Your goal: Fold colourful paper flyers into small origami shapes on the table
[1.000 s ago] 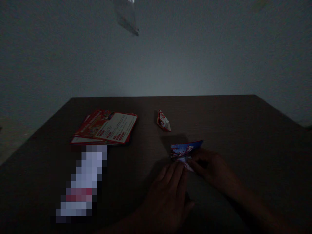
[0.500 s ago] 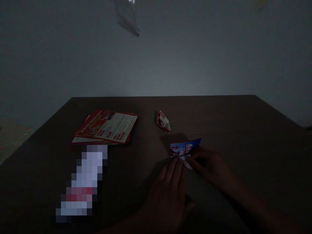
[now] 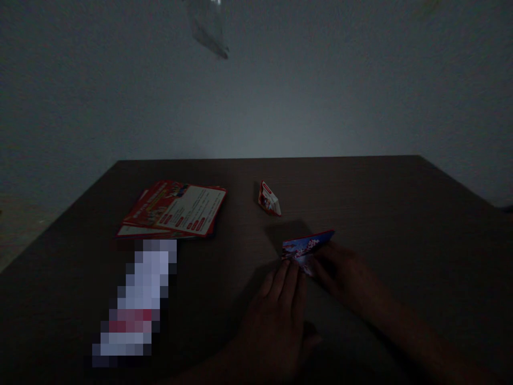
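Note:
A small blue printed leaflet [image 3: 305, 248] with white lettering stands partly raised along a fold on the dark table. My left hand [image 3: 276, 310] lies palm down in front of it, fingers stretched forward and the fingertips at the leaflet's lower left part. At the leaflet's right end, my right hand [image 3: 345, 270] has thumb and fingers closed on the paper. The hands cover much of the leaflet's near part. Beyond them sits a small folded red and white paper piece [image 3: 269, 200], apart from both hands.
A stack of red and white printed leaflets [image 3: 176, 208] lies at the left on the brown table [image 3: 360, 192]. In front of the stack is a long pixelated whitish item [image 3: 138, 294]. A pale wall [image 3: 320, 80] rises behind the table, with a clear plastic bag [image 3: 208, 29] hanging against it.
The leaflet's raised flap leans further towards me and looks lower. My right hand has shifted slightly along with it. My left hand stays nearly in place.

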The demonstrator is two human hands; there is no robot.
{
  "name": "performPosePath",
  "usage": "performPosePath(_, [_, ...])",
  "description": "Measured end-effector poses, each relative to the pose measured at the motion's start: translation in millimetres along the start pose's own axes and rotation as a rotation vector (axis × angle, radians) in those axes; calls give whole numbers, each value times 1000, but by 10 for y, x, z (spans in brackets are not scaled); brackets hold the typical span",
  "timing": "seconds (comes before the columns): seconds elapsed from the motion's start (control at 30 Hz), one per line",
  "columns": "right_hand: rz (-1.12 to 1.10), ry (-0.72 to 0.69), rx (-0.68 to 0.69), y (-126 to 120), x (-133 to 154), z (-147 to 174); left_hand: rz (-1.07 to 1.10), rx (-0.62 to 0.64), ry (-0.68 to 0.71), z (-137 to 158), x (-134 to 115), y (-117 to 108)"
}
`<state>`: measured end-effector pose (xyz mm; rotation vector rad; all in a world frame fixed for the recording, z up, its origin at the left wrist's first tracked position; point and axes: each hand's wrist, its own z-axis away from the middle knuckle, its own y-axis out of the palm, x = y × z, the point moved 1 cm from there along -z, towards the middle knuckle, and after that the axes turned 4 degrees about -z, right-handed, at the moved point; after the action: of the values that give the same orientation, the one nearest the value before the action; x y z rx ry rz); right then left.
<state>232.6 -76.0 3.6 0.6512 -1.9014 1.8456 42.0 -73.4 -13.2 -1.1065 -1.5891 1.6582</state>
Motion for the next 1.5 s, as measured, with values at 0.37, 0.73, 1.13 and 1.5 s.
performPosePath(0.37, [-67,44,-29,-24,-35,-43,12,-24,-15,11,1,-22])
performPosePath(0.73, [-21,85,-57,-27,-18,-67,31,-12,-19,-2,22,-36])
performPosePath(1.13, [-12,98,-45,-32,1,-77,42,8,-9,-6,35,-60])
performPosePath(1.5, [-24,97,-54,-27,-24,-71,-14,8,-48,27,5,-53])
